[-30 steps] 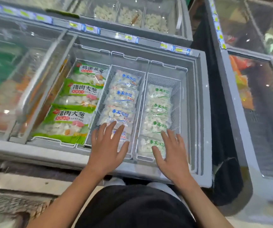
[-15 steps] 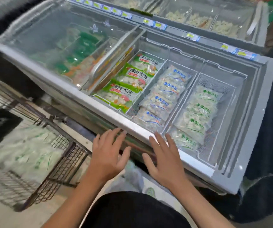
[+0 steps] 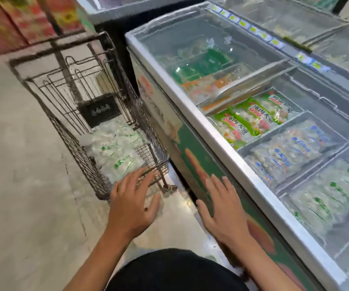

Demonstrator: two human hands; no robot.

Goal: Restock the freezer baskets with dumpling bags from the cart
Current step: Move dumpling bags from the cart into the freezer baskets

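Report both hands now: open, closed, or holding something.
Left hand: open, empty, fingers spread at the wire cart's near end.
Right hand: open, empty, beside the freezer front.

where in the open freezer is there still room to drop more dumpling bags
Most room shows in the nearest basket, bare along its near end beside the green-print bags. The middle basket of blue-print bags looks nearly full. The far one with green packs is crowded edge to edge.

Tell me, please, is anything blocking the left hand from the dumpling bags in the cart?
Only the cart's near wire rim: the open left hand hovers at it, bags lying uncovered just beyond.
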